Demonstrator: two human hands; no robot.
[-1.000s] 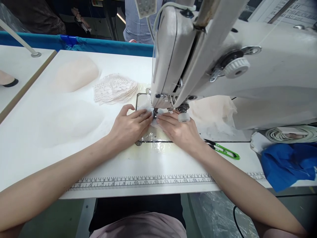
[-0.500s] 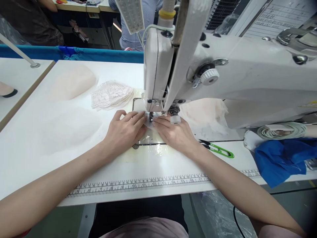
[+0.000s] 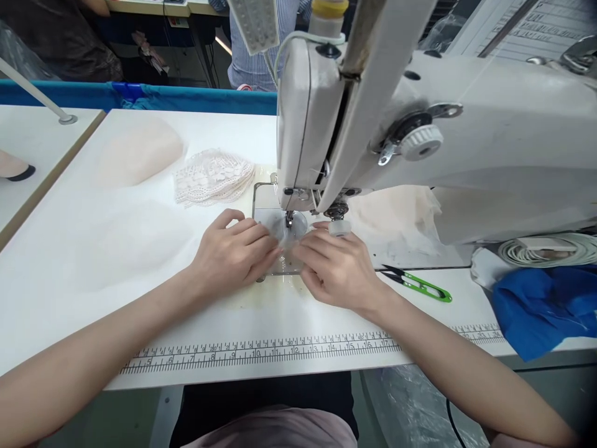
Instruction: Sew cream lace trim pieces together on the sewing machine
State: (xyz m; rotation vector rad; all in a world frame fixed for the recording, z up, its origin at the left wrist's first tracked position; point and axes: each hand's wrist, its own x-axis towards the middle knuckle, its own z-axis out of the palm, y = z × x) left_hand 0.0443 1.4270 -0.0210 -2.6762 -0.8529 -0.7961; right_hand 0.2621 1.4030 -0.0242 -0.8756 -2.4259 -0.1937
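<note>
My left hand (image 3: 233, 255) and my right hand (image 3: 338, 267) lie side by side on the white table, just in front of the needle (image 3: 289, 219) of a white sewing machine (image 3: 420, 143). Their fingertips meet and pinch a small sheer piece of fabric (image 3: 285, 239) over the metal needle plate (image 3: 268, 211). The piece is tiny and partly covered by the fingers. A stack of white lace pieces (image 3: 212, 175) lies just left of the machine head.
Green-handled thread snips (image 3: 417, 284) lie right of my right hand. Pale foam cups (image 3: 137, 152) sit at the left, blue cloth (image 3: 541, 308) and coiled tape (image 3: 550, 249) at the right. A printed ruler (image 3: 261, 350) runs along the table's front edge. A person in a striped shirt (image 3: 254, 59) stands behind.
Both hands have drawn back a little toward me from under the presser foot, bringing the small piece with them; the fingers now curl more tightly together.
</note>
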